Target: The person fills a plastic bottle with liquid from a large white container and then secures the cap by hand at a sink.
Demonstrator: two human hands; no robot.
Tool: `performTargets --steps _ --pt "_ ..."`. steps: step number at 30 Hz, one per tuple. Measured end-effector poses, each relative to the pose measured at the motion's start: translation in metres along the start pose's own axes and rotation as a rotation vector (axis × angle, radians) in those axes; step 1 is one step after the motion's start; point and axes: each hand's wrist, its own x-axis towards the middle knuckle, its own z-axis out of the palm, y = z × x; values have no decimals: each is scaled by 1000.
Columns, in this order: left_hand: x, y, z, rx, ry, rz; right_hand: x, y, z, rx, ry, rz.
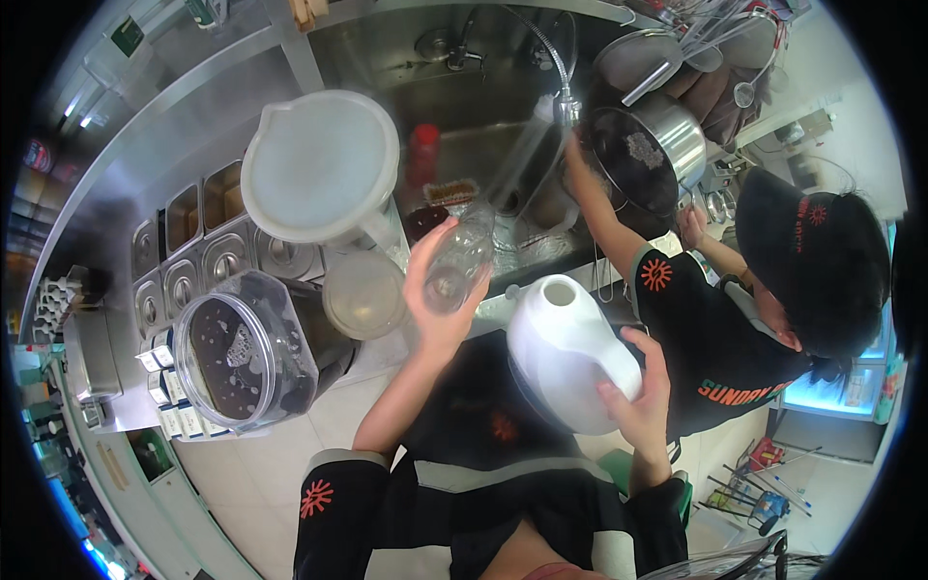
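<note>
In front of my chest, my left hand [440, 326] grips a clear, see-through bottle-like vessel [457, 264], tilted over the near edge of the sink. My right hand [645, 399] is wrapped around the handle of a white jug [558, 348], whose round mouth faces up and away from me. The two vessels are apart. Left of my left hand lies a round translucent lid [364, 293]. Behind it stands a large white pitcher [322, 167] with a pale lid or pale contents; which one, I cannot tell.
A co-worker [725, 319] at my right reaches to a spray faucet [568, 109] beside a steel pot [678, 148]. The sink [362, 43] holds a red-capped bottle [425, 148] and a scrub brush [451, 192]. A clear container of dark liquid [225, 362] stands left, near lidded steel pans [225, 257].
</note>
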Motion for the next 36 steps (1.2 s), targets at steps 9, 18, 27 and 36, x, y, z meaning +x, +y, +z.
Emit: performTargets --steps 9,18,27,36 --pt "-60 -139 -28 491 -358 -29 10 2 1 -324 -61 41" --pt "-98 -167 -51 531 -451 -178 50 23 25 -522 -344 18" --pt "-118 -180 -61 688 -508 -90 75 44 44 -611 -424 44" --pt "-120 -187 -56 772 -466 -72 94 52 54 -649 -471 99"
